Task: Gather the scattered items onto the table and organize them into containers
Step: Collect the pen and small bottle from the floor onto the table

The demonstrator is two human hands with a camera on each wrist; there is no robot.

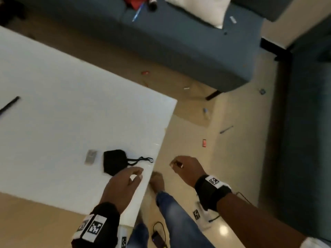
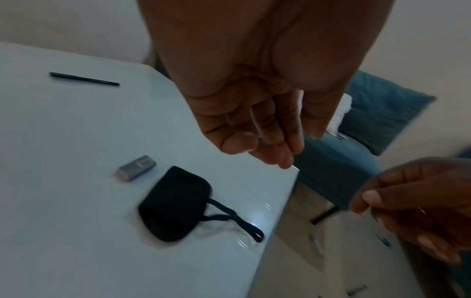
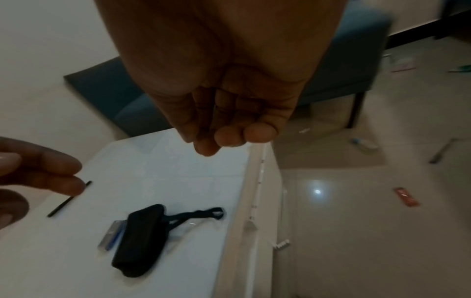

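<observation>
Black pouch (image 1: 114, 161), grey stick (image 1: 91, 156) and pen (image 1: 9, 105) lie on table (image 1: 53, 104). Left hand (image 1: 123, 185) hovers, loosely open, empty. Right hand (image 1: 188, 169) is curled; contents unclear. Right wrist view alone shows red packet (image 3: 406, 199) on floor.

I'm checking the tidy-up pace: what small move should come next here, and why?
Probably carry the right hand leftward over the white table and set down whatever small thing it seems to grip, which is too blurred to identify. The black pouch, grey stick and black pen already lie there, while the left hand hovers holding nothing.

One mask (image 1: 114, 161), one black pen (image 1: 9, 105), two hands (image 1: 123, 183).
</observation>
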